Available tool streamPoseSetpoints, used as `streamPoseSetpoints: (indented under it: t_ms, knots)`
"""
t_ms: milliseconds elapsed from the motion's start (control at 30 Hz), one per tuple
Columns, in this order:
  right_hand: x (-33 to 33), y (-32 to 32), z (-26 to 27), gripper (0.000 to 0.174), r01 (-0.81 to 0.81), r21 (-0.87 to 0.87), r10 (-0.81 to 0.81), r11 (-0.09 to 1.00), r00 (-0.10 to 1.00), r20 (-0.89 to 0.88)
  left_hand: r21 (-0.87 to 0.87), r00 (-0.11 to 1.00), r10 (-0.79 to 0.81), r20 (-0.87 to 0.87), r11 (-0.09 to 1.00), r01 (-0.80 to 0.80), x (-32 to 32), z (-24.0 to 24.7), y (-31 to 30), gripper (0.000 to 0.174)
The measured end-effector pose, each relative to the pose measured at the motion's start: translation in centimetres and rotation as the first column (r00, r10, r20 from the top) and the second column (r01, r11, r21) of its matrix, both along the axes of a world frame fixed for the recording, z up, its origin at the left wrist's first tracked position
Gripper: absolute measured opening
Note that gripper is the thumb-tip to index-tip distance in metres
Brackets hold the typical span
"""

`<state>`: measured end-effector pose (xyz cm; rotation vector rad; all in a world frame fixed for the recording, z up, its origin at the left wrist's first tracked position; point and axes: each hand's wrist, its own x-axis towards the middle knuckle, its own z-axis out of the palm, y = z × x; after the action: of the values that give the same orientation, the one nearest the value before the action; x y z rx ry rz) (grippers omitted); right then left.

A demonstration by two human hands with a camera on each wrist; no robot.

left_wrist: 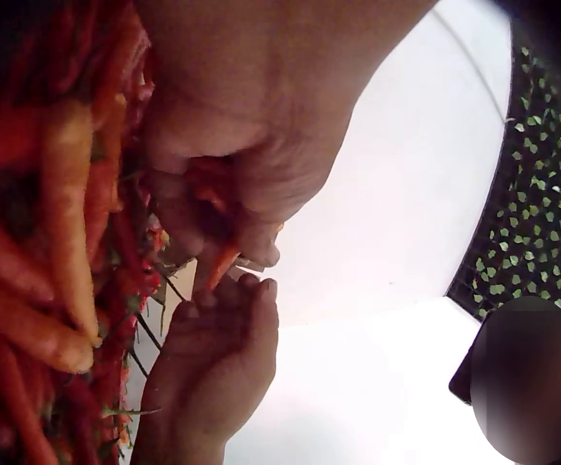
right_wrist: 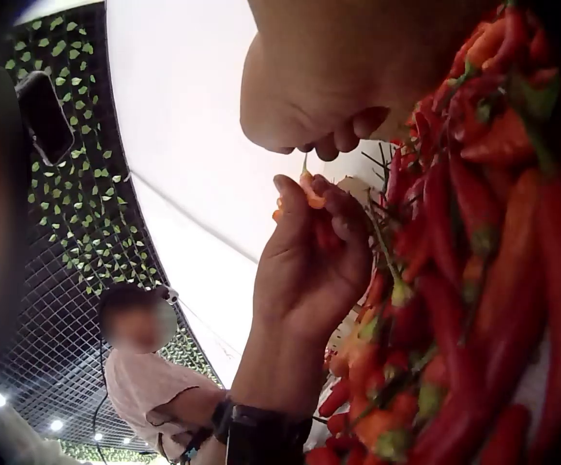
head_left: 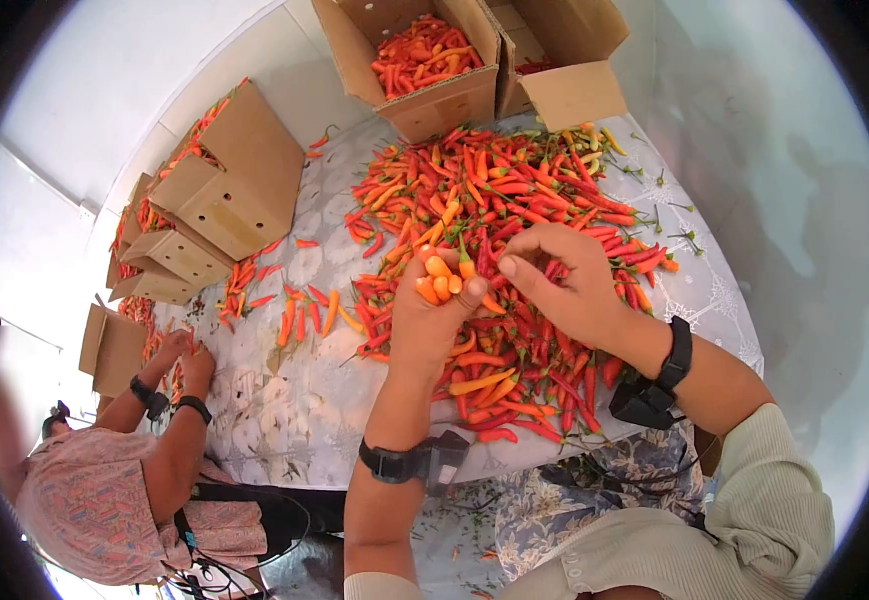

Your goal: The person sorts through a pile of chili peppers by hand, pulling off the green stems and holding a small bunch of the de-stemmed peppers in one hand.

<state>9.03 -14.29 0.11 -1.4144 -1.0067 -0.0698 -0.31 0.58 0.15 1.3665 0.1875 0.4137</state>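
My left hand (head_left: pixel 429 315) holds several orange chili peppers (head_left: pixel 438 284) in its curled fingers, near the middle of the chili heap. One orange chili (head_left: pixel 466 267) stands up from this grip with its green stem pointing upward. Beside it, my right hand (head_left: pixel 576 285) has its fingers curled, with thumb and fingertips close together near that stem. In the right wrist view, the stem (right_wrist: pixel 305 165) rises toward the right fingers. Beneath both hands lies a large heap of red and orange chili peppers (head_left: pixel 524 195), many with green stems.
Cardboard boxes of chilies (head_left: pixel 429 105) stand behind the heap and along the left side (head_left: pixel 239 185). Loose stems (head_left: pixel 689 240) lie on the patterned tablecloth (head_left: pixel 284 430). Another person (head_left: pixel 144 490) handles chilies at the left of the table.
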Motion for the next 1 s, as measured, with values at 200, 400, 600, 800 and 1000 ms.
streamPoseSetpoints:
  t_ms: [200,400,600,800,1000]
  knots:
    - [0.2,0.4,-0.2,0.017,-0.2,0.063,0.209,0.978,0.951,-0.226,0.106,0.985,-0.17,0.001,0.98,0.169,-0.3,-0.1,-0.2,0.029]
    - [0.4,0.3,-0.3,0.014,-0.277,0.097,0.293,0.956,0.92,-0.261,0.107,0.982,-0.188,0.027,0.977,0.185,-0.3,0.3,-0.4,0.027]
    - [1.0,0.2,-0.7,0.016,-0.29,0.102,0.308,0.951,0.906,-0.289,0.152,0.983,-0.185,-0.002,0.971,0.183,-0.5,0.8,-0.6,0.023]
    - [0.8,0.0,0.2,0.018,-0.354,0.125,0.371,0.927,0.814,-0.448,0.179,0.98,-0.197,-0.009,0.964,0.195,-0.6,0.8,-0.4,0.022]
    - [1.2,-0.1,0.3,0.019,-0.394,0.079,0.378,0.916,0.776,-0.505,0.154,0.974,-0.228,-0.005,0.962,0.226,-0.7,0.8,-0.4,0.02]
